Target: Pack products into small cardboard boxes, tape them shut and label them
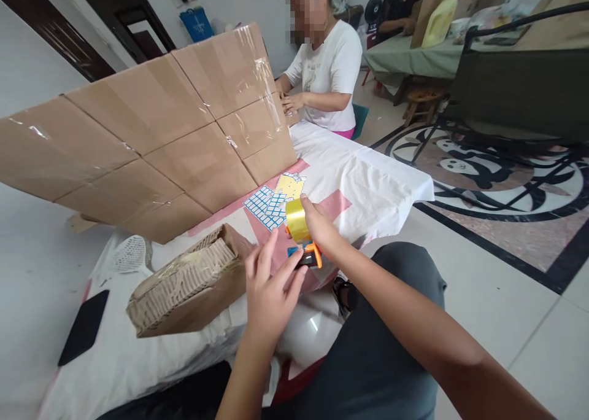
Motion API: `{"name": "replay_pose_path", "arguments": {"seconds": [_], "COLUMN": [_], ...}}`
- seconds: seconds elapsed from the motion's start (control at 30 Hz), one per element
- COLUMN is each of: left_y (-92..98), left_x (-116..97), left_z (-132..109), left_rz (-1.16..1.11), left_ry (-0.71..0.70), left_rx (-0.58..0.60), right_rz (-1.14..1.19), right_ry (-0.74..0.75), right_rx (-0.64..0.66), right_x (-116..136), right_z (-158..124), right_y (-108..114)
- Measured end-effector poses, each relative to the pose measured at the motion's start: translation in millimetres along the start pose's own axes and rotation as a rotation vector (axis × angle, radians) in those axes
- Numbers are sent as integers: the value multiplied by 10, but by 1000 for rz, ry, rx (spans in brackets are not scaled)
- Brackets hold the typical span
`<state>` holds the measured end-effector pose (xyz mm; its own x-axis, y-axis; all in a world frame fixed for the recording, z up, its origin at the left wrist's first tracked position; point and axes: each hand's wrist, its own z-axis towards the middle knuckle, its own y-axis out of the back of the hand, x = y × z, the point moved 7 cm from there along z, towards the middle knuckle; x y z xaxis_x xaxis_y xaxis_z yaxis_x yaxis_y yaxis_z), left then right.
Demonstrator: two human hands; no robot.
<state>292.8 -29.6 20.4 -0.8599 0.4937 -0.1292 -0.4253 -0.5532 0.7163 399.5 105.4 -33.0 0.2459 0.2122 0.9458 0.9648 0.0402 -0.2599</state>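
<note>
My right hand (pixel 322 228) is closed around a tape dispenser, its thumb along the side of the yellow roll of tape (pixel 295 220). The dispenser's orange and dark front end (pixel 313 257) points down towards me, with a bit of blue beside it. My left hand (pixel 271 288) has its fingers fanned, and two fingertips touch the dispenser's dark end, one above the other. Just beyond the roll, sheets of blue-and-white stickers (pixel 264 206) and a yellow patterned sheet (pixel 291 186) lie on the cloth.
A taped cardboard box (pixel 188 285) lies left of my hands. Behind stands a large panel of joined cardboard (pixel 151 137). A white racket-like mesh object (pixel 131 254) and a black phone-like slab (pixel 85 328) lie on the tablecloth (pixel 368 168). A co-worker (pixel 329 70) sits across the table.
</note>
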Motion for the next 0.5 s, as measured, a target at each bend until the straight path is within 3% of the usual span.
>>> {"name": "replay_pose_path", "arguments": {"seconds": [0.13,0.3,0.5], "left_y": [62,67,67], "left_x": [-45,-215,-245], "left_z": [101,72,65], "left_rz": [47,212,231], "left_ry": [-118,-338,-328], "left_rx": [25,-42,-79], "right_rz": [-74,-114,-96], "right_ry": [28,13,-10], "right_rx": [16,25,73], "right_x": [54,38,-30], "right_z": [-21,8,20], "right_y": [-2,-5,-49]}}
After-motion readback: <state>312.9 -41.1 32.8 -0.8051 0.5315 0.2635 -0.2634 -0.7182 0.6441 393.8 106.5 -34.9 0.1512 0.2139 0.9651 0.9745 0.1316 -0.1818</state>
